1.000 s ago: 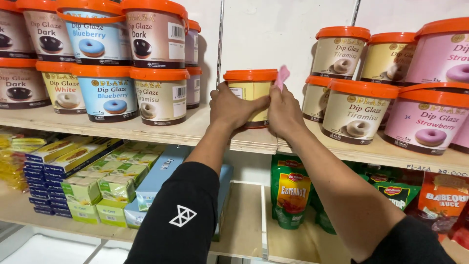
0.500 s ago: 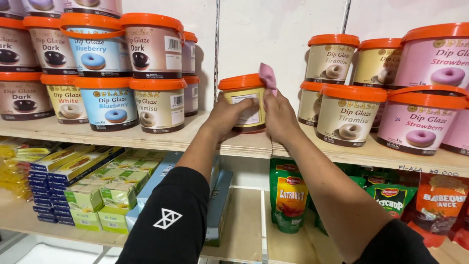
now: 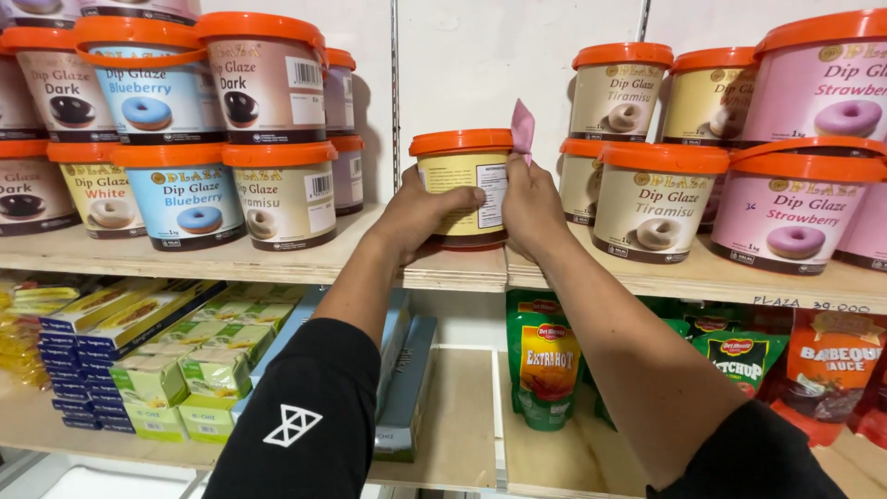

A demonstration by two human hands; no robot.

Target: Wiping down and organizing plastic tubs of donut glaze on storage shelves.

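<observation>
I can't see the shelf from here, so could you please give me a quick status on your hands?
Left hand and right hand both grip the yellow orange-lidded tub. Pink cloth in right hand. Tub on the shelf edge, clear of neighbouring tubs.

View: a single head-worn camera is used.
Facing: the wooden shelf [image 3: 277, 263] front edge is met straight on, slightly downward.
Distance: arm's length, close.

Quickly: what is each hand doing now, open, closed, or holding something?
Left hand: closed around the yellow tub with orange lid, gripping its left side.
Right hand: on the tub's right side, with a pink cloth pinched in its fingers.
</observation>
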